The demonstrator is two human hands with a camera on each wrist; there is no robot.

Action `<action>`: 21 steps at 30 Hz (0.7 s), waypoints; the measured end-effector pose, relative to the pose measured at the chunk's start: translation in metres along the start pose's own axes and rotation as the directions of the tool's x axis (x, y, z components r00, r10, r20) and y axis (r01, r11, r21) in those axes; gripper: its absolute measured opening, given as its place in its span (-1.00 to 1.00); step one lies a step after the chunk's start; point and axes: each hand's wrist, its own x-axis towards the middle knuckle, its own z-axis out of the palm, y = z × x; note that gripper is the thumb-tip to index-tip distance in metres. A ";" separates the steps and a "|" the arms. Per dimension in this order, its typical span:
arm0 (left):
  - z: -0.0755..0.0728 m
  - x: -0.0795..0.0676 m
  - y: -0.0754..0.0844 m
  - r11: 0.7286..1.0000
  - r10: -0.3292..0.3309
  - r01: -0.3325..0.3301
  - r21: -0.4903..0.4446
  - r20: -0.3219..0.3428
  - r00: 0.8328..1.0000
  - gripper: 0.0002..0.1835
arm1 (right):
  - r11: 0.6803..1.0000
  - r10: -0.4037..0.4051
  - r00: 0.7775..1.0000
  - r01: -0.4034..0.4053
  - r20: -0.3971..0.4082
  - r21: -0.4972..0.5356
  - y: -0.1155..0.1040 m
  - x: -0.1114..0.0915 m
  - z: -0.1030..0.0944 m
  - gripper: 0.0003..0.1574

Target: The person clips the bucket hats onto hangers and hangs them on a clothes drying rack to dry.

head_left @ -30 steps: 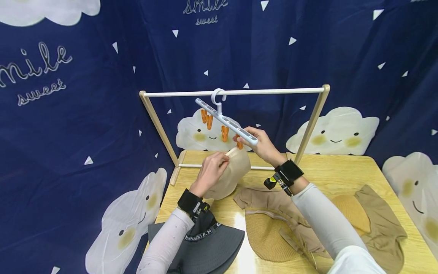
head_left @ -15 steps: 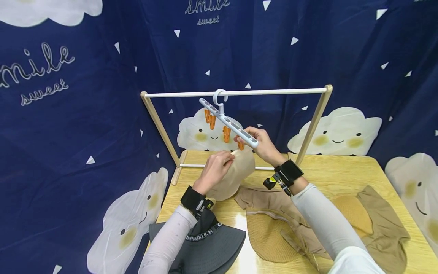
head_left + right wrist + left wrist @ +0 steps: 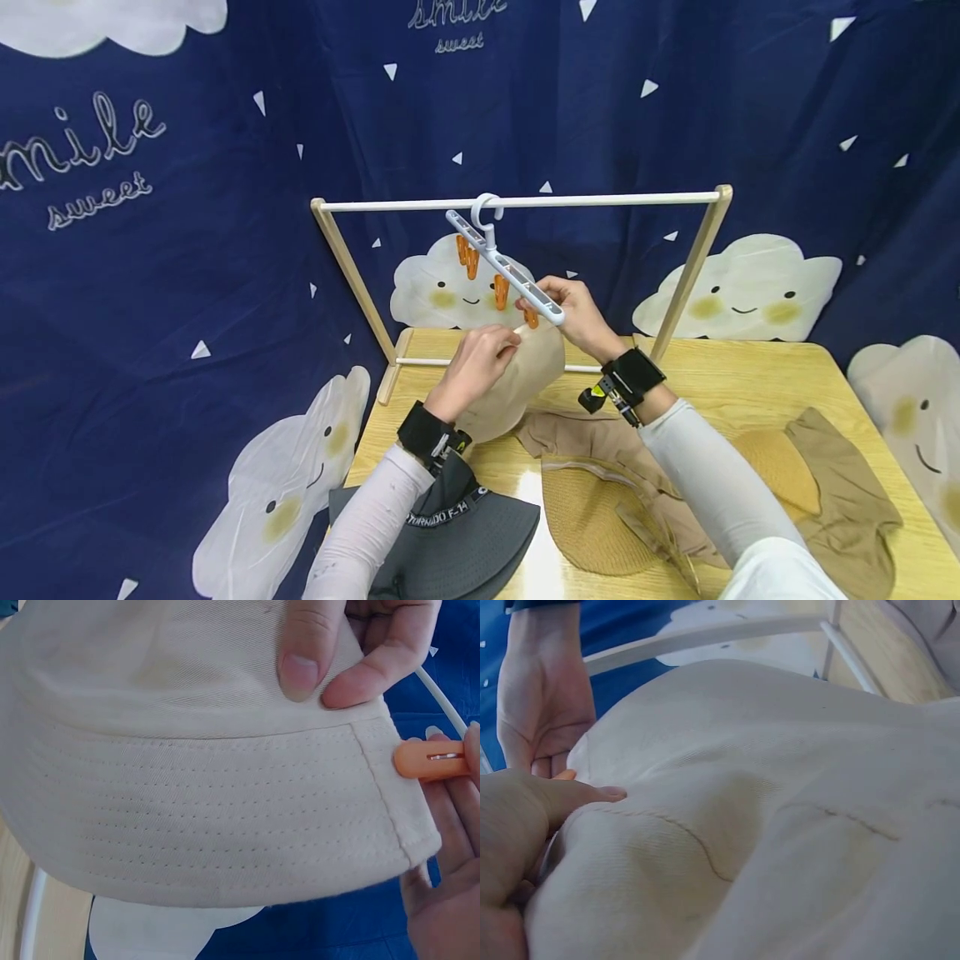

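Observation:
A cream bucket hat (image 3: 517, 383) hangs between my two hands below a pale hanger (image 3: 517, 279). My left hand (image 3: 478, 367) pinches the hat's folded crown, its thumb showing on the cloth in the left wrist view. With my right hand (image 3: 573, 312) I pinch an orange clip (image 3: 431, 760), whose end sits at the edge of the hat's stitched brim (image 3: 225, 810). Several orange clips hang along the hanger, one of them a middle clip (image 3: 500, 292). In the head view, the hanger's near end partly covers my right fingers.
The hanger hooks over the white bar (image 3: 615, 200) of a wooden-legged rack on the table (image 3: 750, 367). A dark grey hat (image 3: 465, 542) lies at front left. Tan sun hats with cloth flaps, including a woven brim (image 3: 592, 521), lie to the right under my right arm.
My left hand has shifted slightly right and up with the hat. The hanger's far end has swung a little to the right. My right hand stays at the clip.

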 end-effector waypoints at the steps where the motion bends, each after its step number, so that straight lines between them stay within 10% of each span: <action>1: -0.001 0.001 0.001 1.000 -0.006 0.006 0.002 0.004 1.000 -0.91 | 1.000 0.000 1.000 0.000 0.005 0.001 0.000 0.000 0.000 -0.87; 21: -0.007 0.018 0.017 0.998 0.017 -0.017 0.056 0.014 1.000 -0.86 | 0.995 -0.008 0.999 0.012 0.043 -0.098 -0.007 0.001 -0.009 -0.86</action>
